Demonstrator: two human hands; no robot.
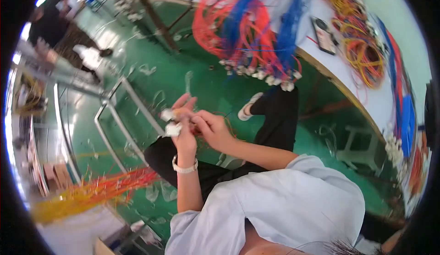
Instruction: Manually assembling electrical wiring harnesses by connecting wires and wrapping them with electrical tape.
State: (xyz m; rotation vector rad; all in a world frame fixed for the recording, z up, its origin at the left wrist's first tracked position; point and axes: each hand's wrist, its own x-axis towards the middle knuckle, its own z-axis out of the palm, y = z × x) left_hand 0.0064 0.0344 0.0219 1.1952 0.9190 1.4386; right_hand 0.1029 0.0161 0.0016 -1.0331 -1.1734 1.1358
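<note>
My left hand (185,138), with a pale band at its wrist, is raised over my lap, its fingers curled round white plastic connectors. One white connector (173,130) sticks out beside the palm, and another white connector (167,115) shows just above it. Pressed close against the left fingers, my right hand (214,129) is closed in a pinch. What lies between its fingertips is too small and blurred to make out. Thin reddish wires trail down just below the right hand.
Ahead, a white table (341,67) carries red and blue wire bundles (256,30) with connectors hanging over its edge, yellow wire coils (364,58) and a dark handheld device (323,36). Metal frame bars (120,131) and orange-yellow wires (105,186) are at left. A person (52,30) stands far left.
</note>
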